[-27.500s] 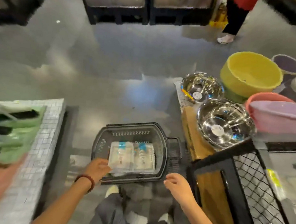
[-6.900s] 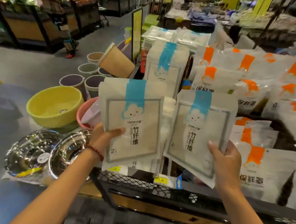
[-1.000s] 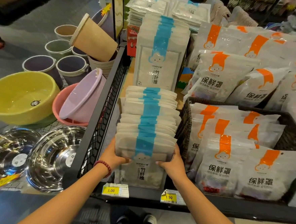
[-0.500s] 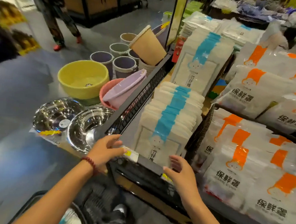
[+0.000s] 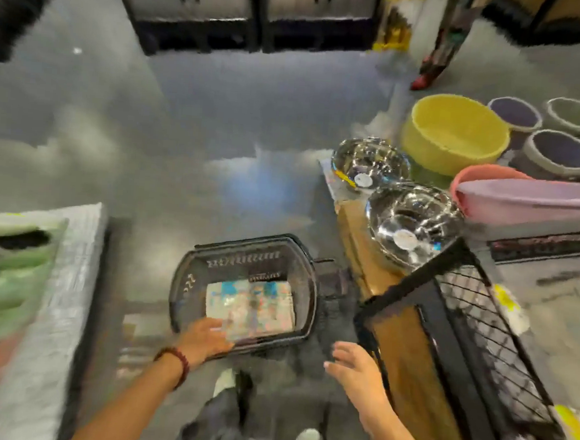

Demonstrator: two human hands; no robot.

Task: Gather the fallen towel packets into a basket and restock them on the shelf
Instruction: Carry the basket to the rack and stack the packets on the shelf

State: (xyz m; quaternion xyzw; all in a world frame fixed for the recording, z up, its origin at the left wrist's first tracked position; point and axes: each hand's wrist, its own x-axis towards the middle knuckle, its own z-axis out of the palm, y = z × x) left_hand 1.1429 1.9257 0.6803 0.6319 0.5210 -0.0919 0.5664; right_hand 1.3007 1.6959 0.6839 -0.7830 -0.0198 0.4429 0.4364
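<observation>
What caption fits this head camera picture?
Left hand over the near rim of a black plastic basket holding blue-and-white towel packets.

White towel packets (image 5: 250, 308) with blue markings lay flat along the near wall of my black basket (image 5: 306, 291) on the floor.

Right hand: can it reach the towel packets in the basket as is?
Probably yes. The basket is open-topped and nothing covers the towel packets. The right hand hovers open just off its near right rim; the left hand sits at the near left edge, leaving the right side free.
</observation>
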